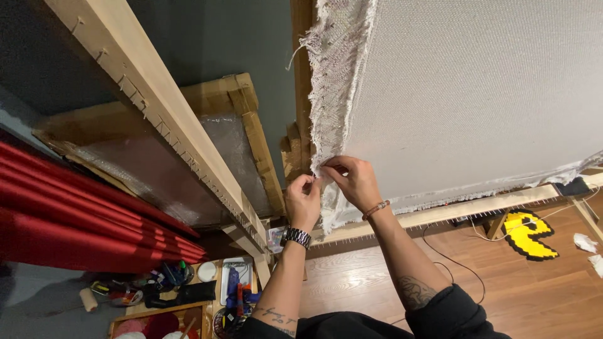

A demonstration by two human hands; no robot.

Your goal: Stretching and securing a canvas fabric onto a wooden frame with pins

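Both hands pinch the frayed edge of the white cloth (477, 94) at the lower left corner of the wooden frame (440, 213): the left hand (303, 202) grips a fold between thumb and fingers, and the right hand (356, 182) clamps the edge just beside it. To my eye, pulling evenly along the weave would keep the cloth flat and taut. A second frame (157, 100) leans close on the left, crowding that elbow, and a cable (458, 260) trails across the floor near a yellow rug (531, 235).

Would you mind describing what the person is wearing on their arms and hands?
The left hand is bare, with a dark metal-link wristwatch and inked script on that forearm. The right hand has a thin beaded bracelet and a dark forearm tattoo. Black sleeves are pushed up.
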